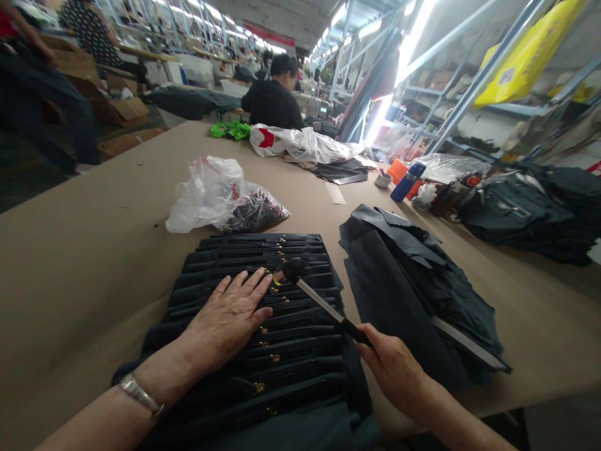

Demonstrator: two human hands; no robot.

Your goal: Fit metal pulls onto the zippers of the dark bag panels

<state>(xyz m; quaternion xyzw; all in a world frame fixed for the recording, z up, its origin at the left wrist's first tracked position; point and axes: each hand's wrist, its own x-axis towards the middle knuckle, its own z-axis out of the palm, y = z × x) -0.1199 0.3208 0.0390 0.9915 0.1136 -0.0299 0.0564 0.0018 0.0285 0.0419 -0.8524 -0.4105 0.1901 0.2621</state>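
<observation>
A row of overlapping dark fabric pieces with zippers lies on the table before me, each showing a small gold zipper pull. My left hand rests flat on these pieces with its fingers spread. In my right hand is the black handle of a small mallet, its fingers wrapped round it. The mallet has a metal shaft and a rounded black head with a yellowish, clear-looking face. That head is over the zipper pulls, just beside my left fingertips; whether it touches them I cannot tell.
Dark cut fabric is piled to the right on the brown table. A clear plastic bag sits beyond the zipper pieces. A blue bottle and stacked dark garments are at far right. A person sits beyond the table.
</observation>
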